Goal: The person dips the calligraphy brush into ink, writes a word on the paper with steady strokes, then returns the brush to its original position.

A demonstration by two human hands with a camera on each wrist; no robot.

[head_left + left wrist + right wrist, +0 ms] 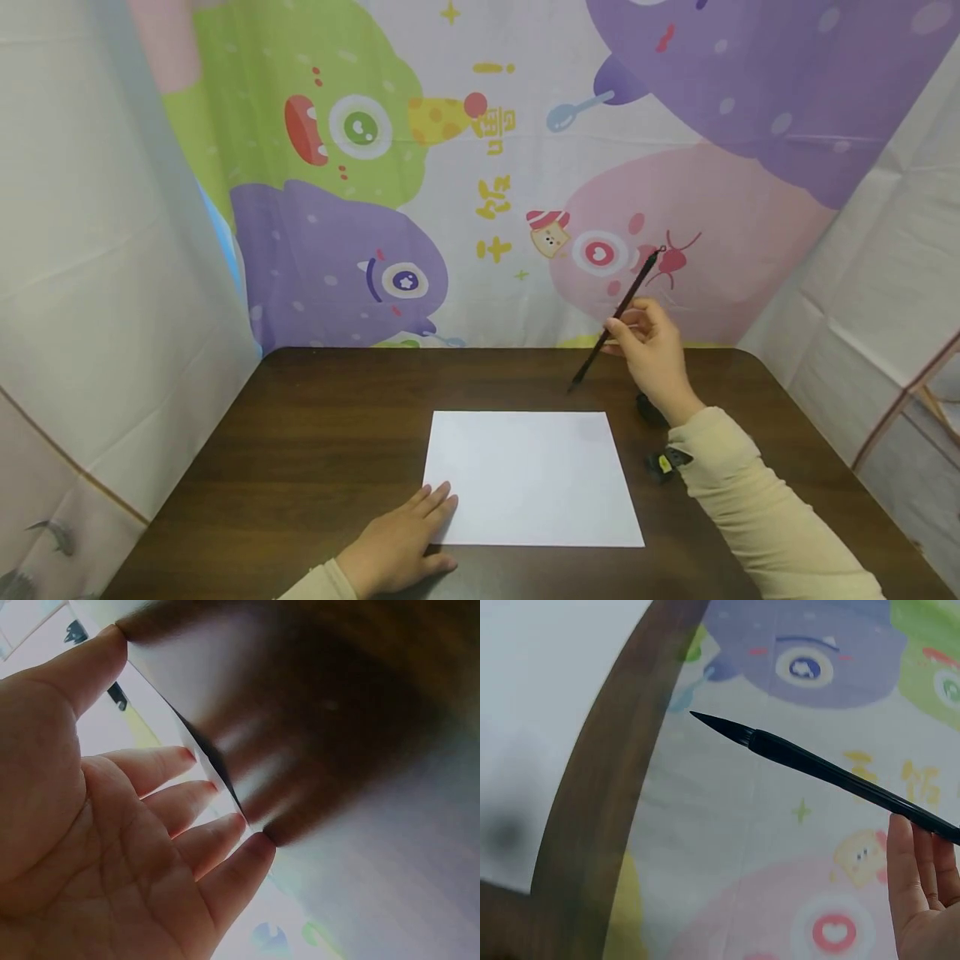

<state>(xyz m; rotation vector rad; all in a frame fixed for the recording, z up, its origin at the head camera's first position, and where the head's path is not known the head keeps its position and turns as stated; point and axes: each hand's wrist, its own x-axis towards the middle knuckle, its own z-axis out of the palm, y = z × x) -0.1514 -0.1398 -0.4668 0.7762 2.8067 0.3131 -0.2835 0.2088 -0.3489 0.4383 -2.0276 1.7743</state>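
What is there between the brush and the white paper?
In the head view, nothing lies between the brush and the paper: only a bare strip of brown table shows.

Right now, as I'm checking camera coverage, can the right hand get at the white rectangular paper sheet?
Probably yes: the right hand, holding a slender dark brush, hovers beyond the sheet with nothing visible between them; the left hand covers only its left edge.

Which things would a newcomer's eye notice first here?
Probably the backdrop of cartoon monsters behind the table. Next, the dark brush, slanting in the right hand, and the blank white paper on the table, its near left corner under the left hand.
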